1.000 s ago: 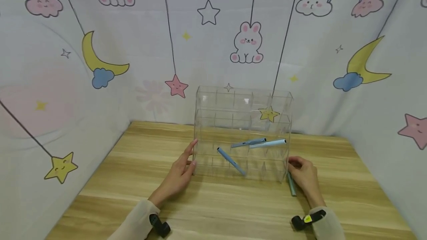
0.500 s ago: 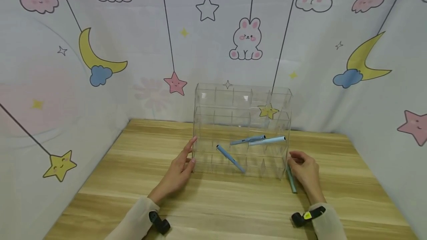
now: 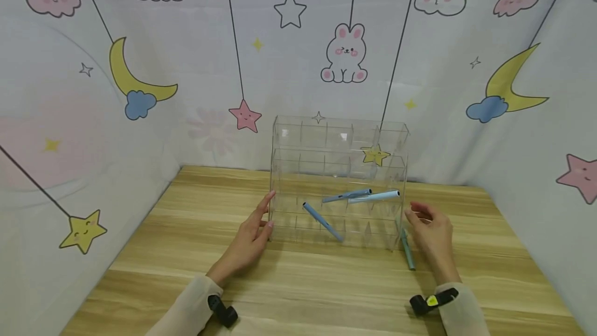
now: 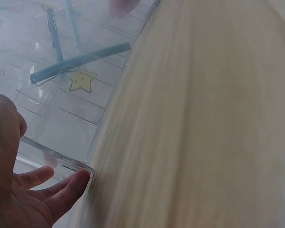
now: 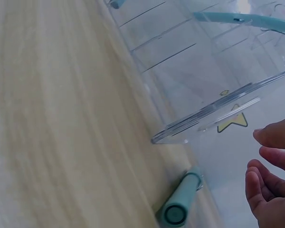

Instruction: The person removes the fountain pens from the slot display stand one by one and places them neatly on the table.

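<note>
A clear acrylic pen organizer [image 3: 338, 170] with several tiers of compartments stands on the wooden table. Against its left side rest the fingertips of my left hand [image 3: 243, 248]; in the left wrist view, that hand [image 4: 38, 199] touches the panel's edge without curling round it. My right hand [image 3: 431, 232] is just off the right side, fingers loosely bent and holding nothing. Below it, a green pen [image 3: 408, 254] lies on the table beside the organizer. A blue pen [image 3: 323, 222] slants in a lower tier. Higher up, a grey-blue pen [image 3: 345, 196] and a light blue pen [image 3: 375, 197] lean rightward.
The wooden table [image 3: 298, 294] reaches back to a white curtain [image 3: 298, 66] printed with stars, moons and bunnies, which also runs along both sides. Small black cameras sit on both wrists, the right one [image 3: 422, 305] on a strap.
My right hand has drawn away from the organizer's right side, moving slightly right and up, leaving the green pen lying on the table. My left hand stays against the left side.
</note>
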The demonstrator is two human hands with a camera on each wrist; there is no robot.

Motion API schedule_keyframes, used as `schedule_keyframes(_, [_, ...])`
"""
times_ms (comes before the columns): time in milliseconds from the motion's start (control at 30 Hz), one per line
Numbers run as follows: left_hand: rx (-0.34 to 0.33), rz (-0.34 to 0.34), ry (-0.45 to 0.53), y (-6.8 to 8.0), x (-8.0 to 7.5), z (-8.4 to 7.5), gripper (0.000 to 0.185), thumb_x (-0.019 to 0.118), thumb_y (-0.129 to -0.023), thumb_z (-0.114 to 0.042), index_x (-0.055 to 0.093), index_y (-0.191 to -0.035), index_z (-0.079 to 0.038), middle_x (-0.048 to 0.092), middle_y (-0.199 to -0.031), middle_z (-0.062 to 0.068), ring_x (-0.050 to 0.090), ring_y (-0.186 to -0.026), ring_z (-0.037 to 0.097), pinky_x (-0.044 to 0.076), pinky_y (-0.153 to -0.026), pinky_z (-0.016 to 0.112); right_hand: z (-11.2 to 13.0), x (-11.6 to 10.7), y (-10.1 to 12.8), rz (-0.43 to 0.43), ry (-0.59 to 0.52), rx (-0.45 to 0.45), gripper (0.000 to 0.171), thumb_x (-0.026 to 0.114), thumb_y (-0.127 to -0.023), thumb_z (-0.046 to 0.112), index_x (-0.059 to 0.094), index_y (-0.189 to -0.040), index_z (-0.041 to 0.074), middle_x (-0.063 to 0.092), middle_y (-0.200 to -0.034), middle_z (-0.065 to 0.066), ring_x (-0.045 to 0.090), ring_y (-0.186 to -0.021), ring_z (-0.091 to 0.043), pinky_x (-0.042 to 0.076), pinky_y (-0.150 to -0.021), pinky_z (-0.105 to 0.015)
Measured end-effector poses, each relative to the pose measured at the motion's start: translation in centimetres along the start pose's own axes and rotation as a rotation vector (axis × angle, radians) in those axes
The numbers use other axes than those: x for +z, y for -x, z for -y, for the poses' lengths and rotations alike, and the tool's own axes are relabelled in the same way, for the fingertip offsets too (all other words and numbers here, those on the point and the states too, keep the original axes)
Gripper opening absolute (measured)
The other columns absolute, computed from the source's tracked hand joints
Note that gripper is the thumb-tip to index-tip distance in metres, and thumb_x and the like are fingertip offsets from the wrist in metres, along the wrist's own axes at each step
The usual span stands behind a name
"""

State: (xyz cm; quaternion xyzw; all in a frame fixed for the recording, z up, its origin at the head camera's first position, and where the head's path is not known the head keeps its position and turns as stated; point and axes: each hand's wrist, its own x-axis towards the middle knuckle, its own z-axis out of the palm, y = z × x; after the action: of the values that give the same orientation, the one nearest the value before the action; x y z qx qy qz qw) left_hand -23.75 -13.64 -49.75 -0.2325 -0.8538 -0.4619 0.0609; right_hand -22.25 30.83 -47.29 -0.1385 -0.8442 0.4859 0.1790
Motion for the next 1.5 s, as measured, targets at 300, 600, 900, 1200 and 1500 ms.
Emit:
schedule_keyframes(300, [0.014,-0.001,-0.006,0.1,0.0,0.1,0.074,0.051,-0.113,-0.013,0.015,-0.173,-0.038,0.038,-0.17,0.024,0.07,-0.125,0.044,0.066,-0.087,0.04,1.3,-0.4,0.1,-0.058,-0.075,-0.109,0.033,0.076,-0.101,0.017,0.074,-0.129,0.0,0.077,-0.115,-0.012,0.063,-0.086,0.013,0.051,-0.078,-0.005])
schedule_keyframes(600, [0.005,0.003,-0.011,0.1,-0.1,0.1,0.074,0.051,-0.113,-0.015,0.014,-0.173,-0.039,0.038,-0.171,0.022,0.07,-0.125,0.044,0.066,-0.087,0.041,2.3,-0.7,0.4,-0.037,-0.131,-0.131,0.035,0.078,-0.1,0.018,0.073,-0.13,0.001,0.074,-0.11,0.008,0.065,-0.091,0.011,0.051,-0.082,-0.005])
schedule_keyframes(900, [-0.004,0.006,-0.002,0.1,-0.1,0.2,0.074,0.051,-0.114,-0.016,0.014,-0.173,-0.04,0.037,-0.172,0.021,0.07,-0.125,0.044,0.066,-0.087,0.039,3.6,-1.3,0.7,-0.028,-0.222,-0.168,0.036,0.079,-0.099,0.014,0.072,-0.131,-0.001,0.069,-0.105,0.025,0.067,-0.096,0.007,0.053,-0.086,-0.005])
schedule_keyframes(1200, [-0.001,0.005,-0.004,0.2,-0.1,0.1,0.074,0.051,-0.113,-0.015,0.014,-0.173,-0.04,0.039,-0.17,0.022,0.069,-0.126,0.044,0.066,-0.087,0.041,4.3,-1.2,0.9,-0.006,-0.302,-0.256,0.034,0.077,-0.097,0.003,0.071,-0.129,-0.007,0.072,-0.108,0.019,0.067,-0.099,0.002,0.054,-0.088,-0.007])
schedule_keyframes(1500, [0.019,0.003,0.002,0.0,0.0,0.2,0.074,0.051,-0.113,-0.014,0.015,-0.173,-0.037,0.038,-0.171,0.023,0.068,-0.127,0.045,0.066,-0.087,0.041,4.9,-1.1,1.0,0.008,-0.413,-0.303,0.03,0.075,-0.094,-0.007,0.071,-0.123,-0.012,0.077,-0.106,0.009,0.07,-0.094,-0.003,0.057,-0.084,-0.011])
